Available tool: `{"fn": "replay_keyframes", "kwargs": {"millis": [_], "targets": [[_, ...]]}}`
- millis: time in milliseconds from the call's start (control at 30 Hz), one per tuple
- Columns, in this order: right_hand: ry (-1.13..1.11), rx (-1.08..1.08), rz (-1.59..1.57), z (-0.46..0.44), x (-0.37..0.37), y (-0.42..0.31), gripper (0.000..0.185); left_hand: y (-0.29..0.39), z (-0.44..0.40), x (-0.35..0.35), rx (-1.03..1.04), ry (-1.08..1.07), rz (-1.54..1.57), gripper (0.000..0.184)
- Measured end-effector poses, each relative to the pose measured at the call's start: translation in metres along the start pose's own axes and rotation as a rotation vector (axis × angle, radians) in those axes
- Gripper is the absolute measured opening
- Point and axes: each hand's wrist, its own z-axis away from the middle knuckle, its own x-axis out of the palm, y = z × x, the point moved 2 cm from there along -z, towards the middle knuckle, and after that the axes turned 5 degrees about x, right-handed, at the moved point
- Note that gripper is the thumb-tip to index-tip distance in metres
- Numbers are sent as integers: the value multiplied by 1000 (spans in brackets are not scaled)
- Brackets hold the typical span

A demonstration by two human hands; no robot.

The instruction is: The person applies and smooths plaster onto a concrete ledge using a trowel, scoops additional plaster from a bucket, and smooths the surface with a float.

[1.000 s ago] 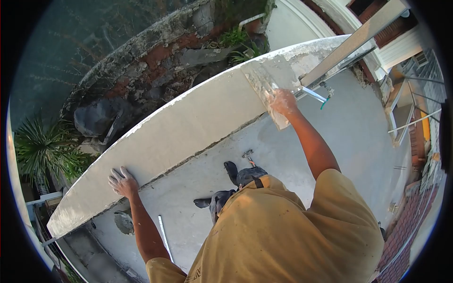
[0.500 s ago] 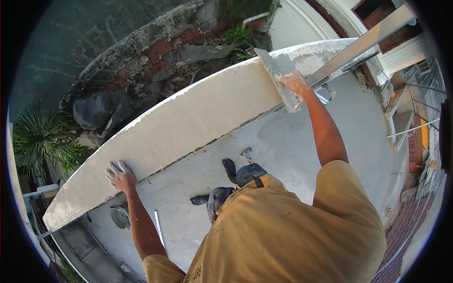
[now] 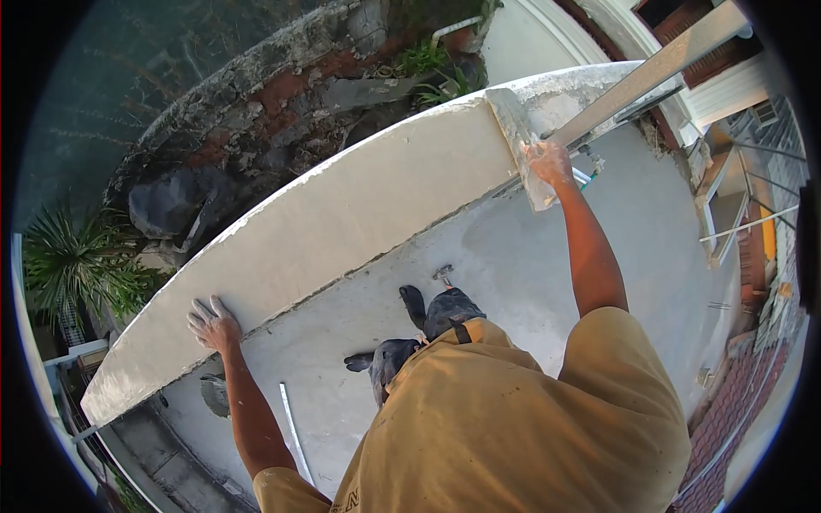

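A low curved wall [image 3: 359,192] with a smooth, pale plastered face stretches across the view. My right hand [image 3: 550,161] grips a long, flat plastering trowel [image 3: 510,126] near the wall's right part. The trowel's blade stands crosswise to the wall, spanning from its top edge down toward the floor. Whether the whole blade touches the plaster, I cannot tell. Far to the left, my left hand [image 3: 215,325] lies against the wall face with fingers spread and holds nothing. Pale dust or plaster coats the fingers of both hands.
A long straight beam [image 3: 641,81] slants over the wall's right end. On the grey floor [image 3: 513,248] lie a small tool [image 3: 443,274] near my feet, a thin pale strip [image 3: 295,427] and a round dark object [image 3: 215,395]. Beyond the wall are rocks and a palm [image 3: 77,256].
My right hand and the trowel have shifted a little to the right along the wall, and the blade has turned slightly. My left hand remains against the wall.
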Motion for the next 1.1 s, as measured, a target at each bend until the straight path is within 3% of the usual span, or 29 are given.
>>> {"fn": "replay_keyframes", "kwargs": {"millis": [167,267,467,633,767,900,967,1033,1100], "targets": [[53,-7,-34,7,9,-3,52,-1,0,1,21,9,26,67],[205,61,-130,18,17,-9,48,-1,0,2,14,11,26,67],[251,74,-55,53,27,-8,44,-7,-3,8,14,1,11,68],[21,106,-96,160,27,18,45,-4,-1,4,19,7,14,68],[36,17,-206,244,17,69,40,0,1,1,20,20,29,68],[36,73,-277,209,-28,49,42,2,4,-3,17,23,24,68],[95,-13,-165,142,-22,42,44,0,1,2,19,25,23,67],[-101,116,-72,51,-18,4,48,-4,1,0,17,25,25,67],[-55,97,43,10,4,-16,47,3,3,-6,18,20,42,67]]}}
